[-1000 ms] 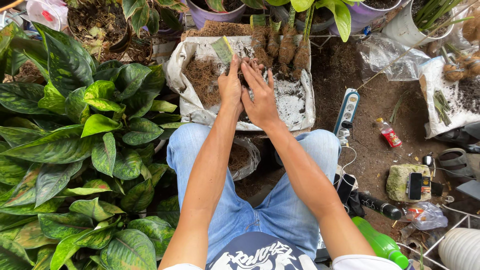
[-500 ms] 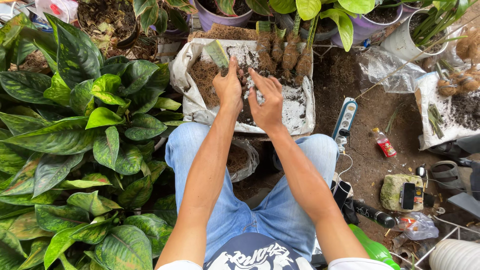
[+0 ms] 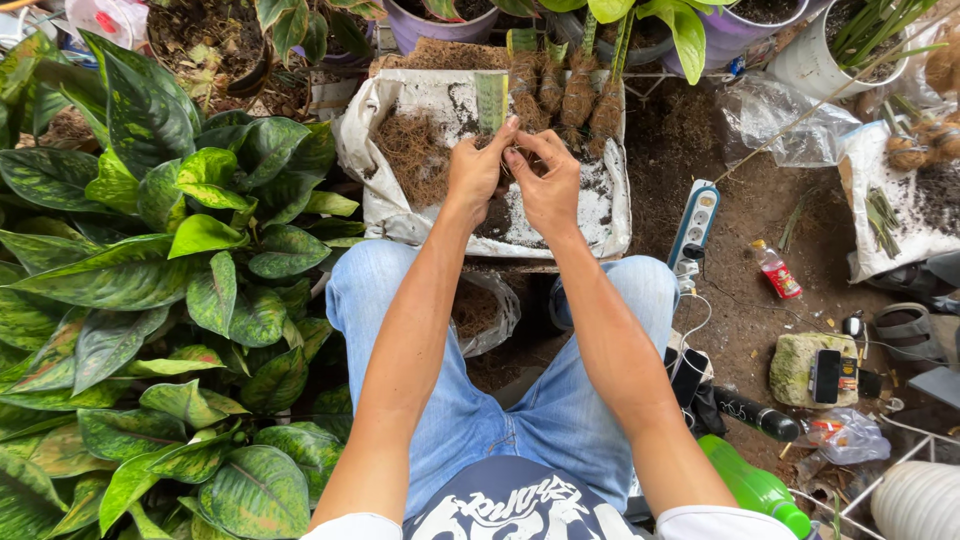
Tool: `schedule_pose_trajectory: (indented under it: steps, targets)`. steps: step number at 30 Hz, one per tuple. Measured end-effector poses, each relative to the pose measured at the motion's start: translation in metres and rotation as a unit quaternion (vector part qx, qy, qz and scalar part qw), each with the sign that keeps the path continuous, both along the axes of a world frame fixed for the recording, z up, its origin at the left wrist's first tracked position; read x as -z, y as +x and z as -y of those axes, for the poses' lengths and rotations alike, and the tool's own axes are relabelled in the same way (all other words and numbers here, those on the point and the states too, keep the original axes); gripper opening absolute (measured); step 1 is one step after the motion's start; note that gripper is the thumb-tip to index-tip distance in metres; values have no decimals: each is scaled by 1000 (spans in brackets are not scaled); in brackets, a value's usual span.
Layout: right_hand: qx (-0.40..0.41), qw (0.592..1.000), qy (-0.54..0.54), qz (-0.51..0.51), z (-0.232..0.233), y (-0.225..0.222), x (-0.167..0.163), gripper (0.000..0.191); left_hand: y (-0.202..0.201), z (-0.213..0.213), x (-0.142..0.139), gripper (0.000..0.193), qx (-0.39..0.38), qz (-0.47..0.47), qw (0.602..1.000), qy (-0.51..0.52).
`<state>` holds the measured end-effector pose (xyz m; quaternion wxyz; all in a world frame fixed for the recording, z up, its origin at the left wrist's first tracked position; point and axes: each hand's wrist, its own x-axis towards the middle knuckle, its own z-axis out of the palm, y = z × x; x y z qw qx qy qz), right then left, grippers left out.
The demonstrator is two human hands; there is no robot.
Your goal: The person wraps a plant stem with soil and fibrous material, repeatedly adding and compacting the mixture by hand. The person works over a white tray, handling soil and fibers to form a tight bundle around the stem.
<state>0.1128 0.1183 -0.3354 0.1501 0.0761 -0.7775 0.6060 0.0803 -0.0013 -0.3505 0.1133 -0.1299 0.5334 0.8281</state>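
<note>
Left hand [image 3: 478, 172] and right hand [image 3: 545, 185] meet over the white sack [image 3: 600, 215], fingers pinched on the base of a green leaf cutting [image 3: 491, 100]. Cutting's lower end is hidden behind the fingers; fibre-wrapped cuttings [image 3: 580, 95] stand just behind the sack.

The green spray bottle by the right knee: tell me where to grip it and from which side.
Grip the green spray bottle around its mid-body, coming from above and the right. It lies tilted on the ground, its upper end tucked toward the person's leg, so only the outer flank is free. Both hands are busy at the white sack.
</note>
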Motion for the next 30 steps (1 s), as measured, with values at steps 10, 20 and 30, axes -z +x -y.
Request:
schedule_pose_trajectory:
  steps: [10, 20, 30]
  targets:
    - [-25, 961, -243, 132, -21, -13, 20, 11, 3, 2, -5, 45, 3, 18, 1000, 20]
    - [53, 969, -162, 179, -38, -19, 12, 43, 0, 7, -4, 67, 2, 30, 991, 128]
    - [-164, 870, -360, 294, 21, 2, 37, 50, -3, 2, -1, 70, -83, -18, 990, 110]
